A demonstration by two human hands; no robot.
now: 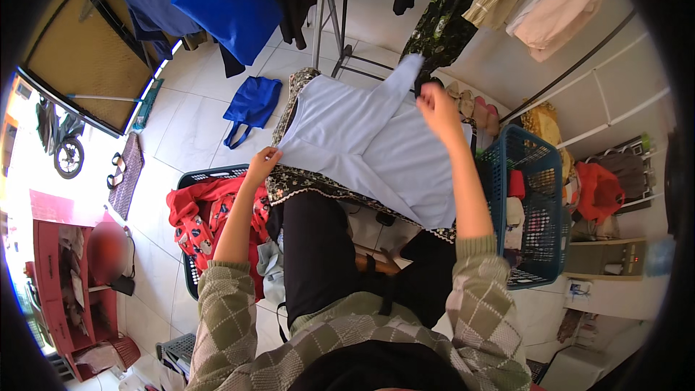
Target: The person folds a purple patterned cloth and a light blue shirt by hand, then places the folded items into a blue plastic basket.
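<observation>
A pale blue long-sleeved top (353,136) lies spread in front of me on a dark floral cloth (304,184) with a scalloped edge. One sleeve (399,84) stretches away past the cloth's far side; another fold crosses the garment's middle. My left hand (263,164) pinches the top's left edge between thumb and fingers. Over the far right part of the garment, my right hand (437,111) is blurred with its fingers bent. Whether it grips any fabric cannot be made out. The support under the cloth is mostly hidden.
A basket of red clothes (209,212) stands at my left, and a dark teal plastic basket (535,206) at my right. A blue bag (252,103) lies on the tiled floor. Clothes hang from a metal rack (323,16) ahead. Shoes (480,111) sit by the wall.
</observation>
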